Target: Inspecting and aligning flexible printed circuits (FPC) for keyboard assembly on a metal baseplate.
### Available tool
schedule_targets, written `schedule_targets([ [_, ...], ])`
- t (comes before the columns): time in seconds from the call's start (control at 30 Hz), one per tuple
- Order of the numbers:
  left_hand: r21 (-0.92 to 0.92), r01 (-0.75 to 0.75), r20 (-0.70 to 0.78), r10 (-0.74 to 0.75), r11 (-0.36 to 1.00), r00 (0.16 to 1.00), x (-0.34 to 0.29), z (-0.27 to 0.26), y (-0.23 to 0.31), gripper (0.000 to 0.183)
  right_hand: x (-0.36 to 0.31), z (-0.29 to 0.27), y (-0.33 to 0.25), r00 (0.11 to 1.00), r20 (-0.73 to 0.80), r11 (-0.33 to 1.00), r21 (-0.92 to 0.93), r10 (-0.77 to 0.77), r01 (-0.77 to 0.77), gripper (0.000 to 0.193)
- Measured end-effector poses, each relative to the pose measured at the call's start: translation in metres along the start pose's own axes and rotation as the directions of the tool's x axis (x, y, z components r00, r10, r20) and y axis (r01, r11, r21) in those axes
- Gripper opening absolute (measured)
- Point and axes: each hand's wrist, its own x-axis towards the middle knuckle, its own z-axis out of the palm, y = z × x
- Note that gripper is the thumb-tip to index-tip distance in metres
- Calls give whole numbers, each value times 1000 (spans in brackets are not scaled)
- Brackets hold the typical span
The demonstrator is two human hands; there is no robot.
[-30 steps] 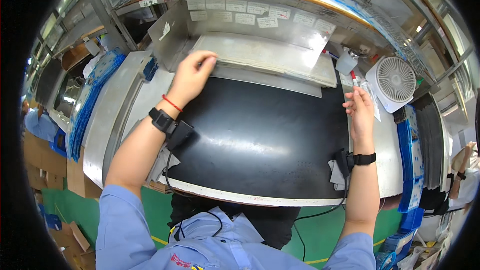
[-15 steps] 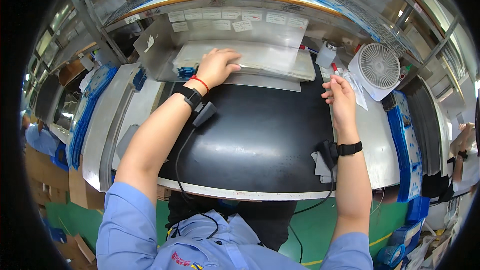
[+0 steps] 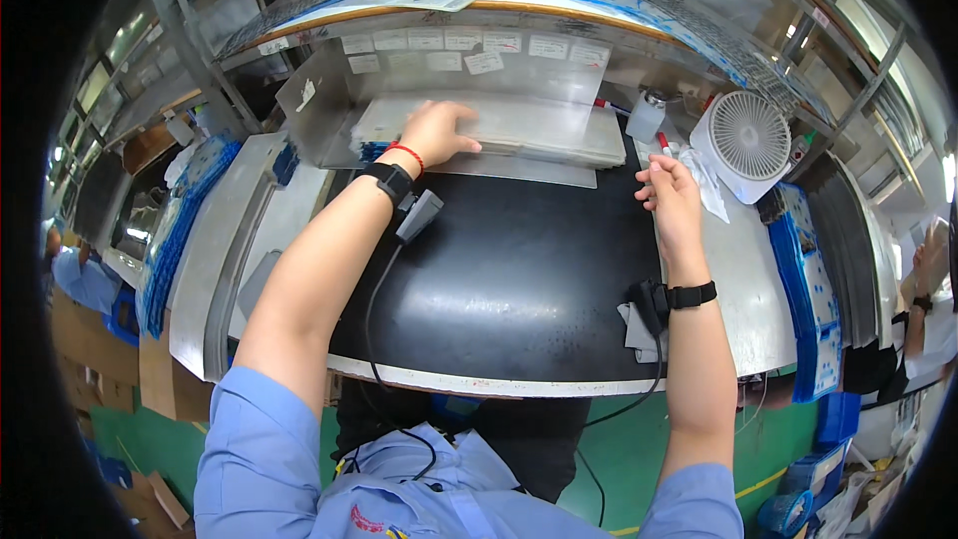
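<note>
At the far side of the black mat, a stack of thin, flat greyish sheets lies in a metal stand. My left hand is over the left part of this stack, thumb and fingers apart. Whether its underside touches the top sheet I cannot tell. Blue edges show at the stack's left end, beside my wrist. Over the mat's right edge, my right hand is raised with loosely curled, parted fingers and nothing in them. It is nearest a red-capped marker and a crumpled white sheet.
A white fan and a pump bottle stand at the back right. Blue-edged panels line the right side; long metal pieces lie left. A loaded shelf spans above. A folded grey cloth lies by my right wrist.
My left hand has shifted slightly right along the stack, its thumb and fingers more spread. My right hand has barely moved, and the view has tilted a little.
</note>
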Motion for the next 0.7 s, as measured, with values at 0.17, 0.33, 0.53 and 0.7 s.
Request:
schedule_targets([
  [0.17, 25, 11, -116, -8, 1000, 993, 0, -5, 0, 50, 0, 2, 1, 1000, 14, 1000, -4, 13, -12, 22],
  [0.33, -4, 95, -10, -95, 995, 995, 3, -7, 5, 50, 3, 1, 2, 1000, 10, 1000, -5, -2, 2, 21],
  [0.53, 48, 80, 88, -84, 996, 993, -4, -2, 0, 56, 1, 1, 4, 999, 33, 999, -18, 28, -28, 21],
  [0.7, -39, 200, 10, -200, 979, 980, -1, -3, -1, 61, 1, 2, 3, 999, 43, 1000, -13, 27, -26, 21],
])
